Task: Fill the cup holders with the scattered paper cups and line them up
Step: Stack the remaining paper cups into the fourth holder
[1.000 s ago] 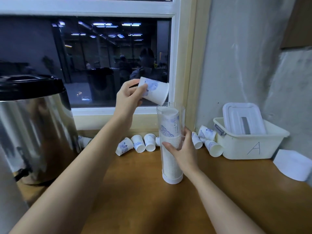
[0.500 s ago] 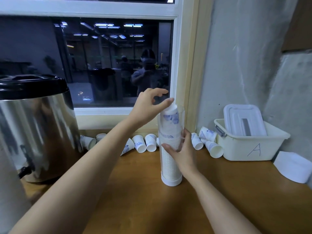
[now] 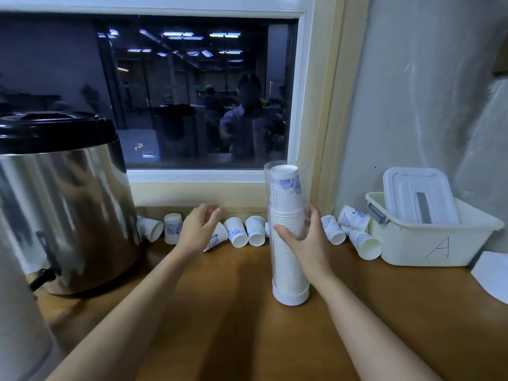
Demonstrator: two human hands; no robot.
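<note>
Several paper cups [image 3: 236, 235] printed in blue lie on their sides in a loose row along the back edge of a wooden counter [image 3: 247, 320], beneath a dark window [image 3: 192, 92]. Some lie to the left and some to the right of a clear cup holder [image 3: 290, 294], which stands upright on its white base nearer the camera. A stack [image 3: 286, 196] of nested cups, bottoms up, fills the tube almost to its rim. The person's right hand [image 3: 309, 242] grips the holder about halfway up, thumb across the front and fingers wrapped round the far side. The left hand [image 3: 199, 229] hovers low over the row to the left of the holder, its fingers loosely curled and holding nothing; it partly covers one cup, and whether it touches that cup cannot be told. At far left stands a steel urn [image 3: 63, 204] with a black top, two of the cups just beside it. At right sits a cream bin [image 3: 428, 244] marked "A", a white lid [image 3: 417, 188] propped inside it and three cups close against its left wall. A white sheet [image 3: 492, 273] lies at the right edge
</note>
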